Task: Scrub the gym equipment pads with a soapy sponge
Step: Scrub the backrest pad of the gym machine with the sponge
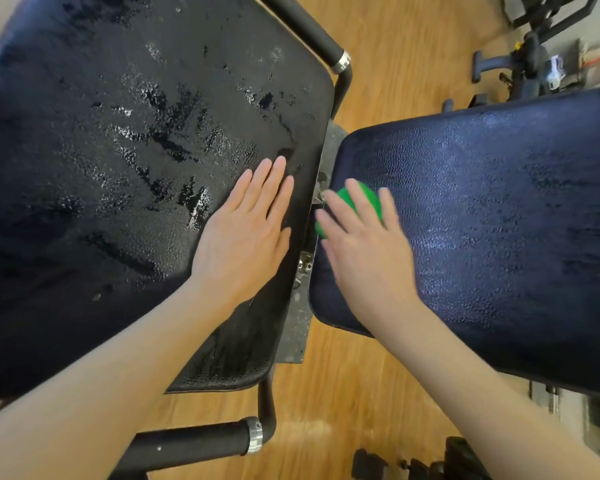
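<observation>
Head view: my right hand (364, 251) lies over the green sponge (357, 202), fingers spread and curved around it, pressing it to the near edge of the right pad (499, 209). My left hand (246, 233) rests flat, fingers straight, on the wet left pad (136, 133).

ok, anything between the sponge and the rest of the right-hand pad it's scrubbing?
Nothing visible. The right hand holds the green sponge at the near-left edge of the right pad, whose surface beyond is bare. The left hand rests flat on the left pad, across the metal hinge gap, out of the way.
</observation>
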{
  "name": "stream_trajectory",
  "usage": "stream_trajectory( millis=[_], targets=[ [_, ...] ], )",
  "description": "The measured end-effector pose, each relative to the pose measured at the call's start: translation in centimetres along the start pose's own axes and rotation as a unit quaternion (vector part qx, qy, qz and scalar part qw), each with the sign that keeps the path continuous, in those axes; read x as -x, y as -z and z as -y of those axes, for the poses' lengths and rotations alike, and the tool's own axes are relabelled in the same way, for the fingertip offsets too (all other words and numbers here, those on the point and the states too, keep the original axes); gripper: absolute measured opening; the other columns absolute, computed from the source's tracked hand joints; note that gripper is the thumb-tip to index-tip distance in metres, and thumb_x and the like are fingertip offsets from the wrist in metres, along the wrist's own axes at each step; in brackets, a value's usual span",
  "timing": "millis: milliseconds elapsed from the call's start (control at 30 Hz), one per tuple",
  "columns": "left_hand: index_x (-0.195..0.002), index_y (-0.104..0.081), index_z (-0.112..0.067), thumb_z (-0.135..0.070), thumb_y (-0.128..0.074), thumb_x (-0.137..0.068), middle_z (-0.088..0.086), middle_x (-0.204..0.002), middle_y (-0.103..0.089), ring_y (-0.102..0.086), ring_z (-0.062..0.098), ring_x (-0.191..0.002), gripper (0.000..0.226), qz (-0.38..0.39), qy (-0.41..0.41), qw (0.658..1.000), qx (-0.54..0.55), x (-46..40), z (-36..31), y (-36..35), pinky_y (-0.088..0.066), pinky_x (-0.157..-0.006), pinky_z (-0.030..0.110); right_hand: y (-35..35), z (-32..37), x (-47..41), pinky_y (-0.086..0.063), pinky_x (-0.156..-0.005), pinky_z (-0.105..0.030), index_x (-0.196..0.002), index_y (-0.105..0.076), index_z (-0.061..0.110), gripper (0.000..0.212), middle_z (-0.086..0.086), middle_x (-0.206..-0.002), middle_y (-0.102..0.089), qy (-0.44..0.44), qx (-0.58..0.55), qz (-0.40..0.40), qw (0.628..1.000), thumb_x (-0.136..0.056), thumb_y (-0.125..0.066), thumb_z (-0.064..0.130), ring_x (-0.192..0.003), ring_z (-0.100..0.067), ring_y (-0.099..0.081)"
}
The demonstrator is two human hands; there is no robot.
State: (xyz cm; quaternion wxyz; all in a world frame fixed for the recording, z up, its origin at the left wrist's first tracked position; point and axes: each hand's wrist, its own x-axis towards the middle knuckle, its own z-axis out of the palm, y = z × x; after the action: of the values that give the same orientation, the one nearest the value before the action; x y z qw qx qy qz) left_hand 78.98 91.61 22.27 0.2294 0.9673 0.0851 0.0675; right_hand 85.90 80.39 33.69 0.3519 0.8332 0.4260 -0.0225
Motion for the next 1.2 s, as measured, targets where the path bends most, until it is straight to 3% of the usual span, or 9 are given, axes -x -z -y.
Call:
stream_trajectory(
  millis=[100, 233, 333, 500, 667, 833, 1033, 1200],
  targets=[
    [-0.157, -0.013, -0.002, -0.038, -0.022, -0.103, 0.021, -0.164, -0.005, -0.007, 0.032, -0.153, 0.065, -0.004, -0.007, 1.000, -0.003, 0.0, 0.1, 0.1, -0.010, -0.124, 0.044, -0.5, -0.1, 0.2, -0.017, -0.115, -0.052, -0.125, -0.063, 0.014, 0.036, -0.006, -0.143, -0.051, 0.045, -0.007, 0.008, 0.999, -0.091, -0.057, 0.022, -0.138, -0.030, -0.038],
    [-0.157, -0.011, -0.003, -0.039, -0.021, -0.104, 0.020, -0.164, -0.003, -0.006, 0.032, -0.153, 0.065, -0.009, -0.006, 1.000, -0.004, 0.0, 0.1, -0.1, -0.010, -0.124, 0.044, 1.8, -3.3, 3.7, -0.019, -0.116, -0.053, -0.126, -0.061, 0.015, 0.036, -0.004, -0.145, -0.048, -0.005, -0.020, -0.020, 1.000, -0.092, -0.057, 0.024, -0.140, -0.030, -0.036],
    [-0.157, -0.013, -0.002, -0.037, -0.022, -0.104, 0.021, -0.164, -0.004, -0.007, 0.032, -0.153, 0.064, -0.014, -0.010, 1.000, -0.005, 0.0, 0.1, -0.2, -0.010, -0.124, 0.044, 1.1, -1.2, 2.5, -0.018, -0.115, -0.051, -0.124, -0.063, 0.013, 0.037, -0.006, -0.142, -0.051, -0.025, 0.003, -0.016, 1.000, -0.093, -0.046, 0.025, -0.137, -0.032, -0.039],
    [-0.157, -0.013, -0.003, -0.037, -0.017, -0.103, 0.021, -0.164, -0.005, -0.007, 0.032, -0.153, 0.063, -0.017, -0.011, 1.000, -0.008, -0.1, 0.2, -0.3, -0.010, -0.124, 0.043, -0.5, 0.3, 1.5, -0.022, -0.115, -0.049, -0.123, -0.064, 0.016, 0.040, -0.004, -0.143, -0.051, 0.062, 0.008, 0.026, 0.998, -0.092, -0.041, 0.027, -0.137, -0.029, -0.040],
    [-0.157, -0.010, -0.003, -0.039, -0.018, -0.104, 0.020, -0.164, -0.002, -0.004, 0.032, -0.153, 0.065, -0.015, -0.009, 1.000, -0.002, 0.0, 0.2, -0.4, -0.008, -0.124, 0.043, 1.6, -1.6, 4.4, -0.020, -0.115, -0.050, -0.129, -0.060, 0.014, 0.041, -0.005, -0.145, -0.048, -0.021, 0.002, -0.005, 1.000, -0.094, -0.041, 0.026, -0.139, -0.031, -0.036],
    [-0.156, -0.014, -0.001, -0.039, -0.017, -0.103, 0.021, -0.164, -0.006, -0.008, 0.033, -0.152, 0.066, -0.017, -0.022, 1.000, -0.001, 0.0, 0.4, -0.4, -0.010, -0.124, 0.044, -0.1, 1.3, 2.7, -0.021, -0.115, -0.049, -0.126, -0.062, 0.013, 0.038, -0.005, -0.143, -0.050, 0.047, -0.005, 0.012, 0.999, -0.091, -0.050, 0.024, -0.137, -0.030, -0.039],
    [-0.157, -0.011, -0.001, -0.040, -0.019, -0.103, 0.021, -0.164, -0.005, -0.006, 0.033, -0.152, 0.066, -0.015, -0.023, 1.000, -0.015, 0.1, 0.4, -0.3, -0.008, -0.124, 0.044, 2.7, -1.9, 6.0, -0.018, -0.116, -0.050, -0.130, -0.059, 0.014, 0.043, -0.005, -0.147, -0.046, -0.043, -0.002, -0.004, 0.999, -0.093, -0.041, 0.025, -0.140, -0.031, -0.035],
    [-0.156, -0.015, -0.001, -0.040, -0.021, -0.104, 0.021, -0.164, -0.008, -0.009, 0.033, -0.152, 0.066, -0.015, -0.028, 0.999, -0.020, 0.0, 0.5, -0.3, -0.010, -0.124, 0.044, 0.1, 1.5, 4.2, -0.017, -0.116, -0.049, -0.129, -0.060, 0.014, 0.041, -0.005, -0.146, -0.048, 0.033, 0.001, 0.018, 0.999, -0.092, -0.046, 0.024, -0.139, -0.030, -0.037]
  ],
)
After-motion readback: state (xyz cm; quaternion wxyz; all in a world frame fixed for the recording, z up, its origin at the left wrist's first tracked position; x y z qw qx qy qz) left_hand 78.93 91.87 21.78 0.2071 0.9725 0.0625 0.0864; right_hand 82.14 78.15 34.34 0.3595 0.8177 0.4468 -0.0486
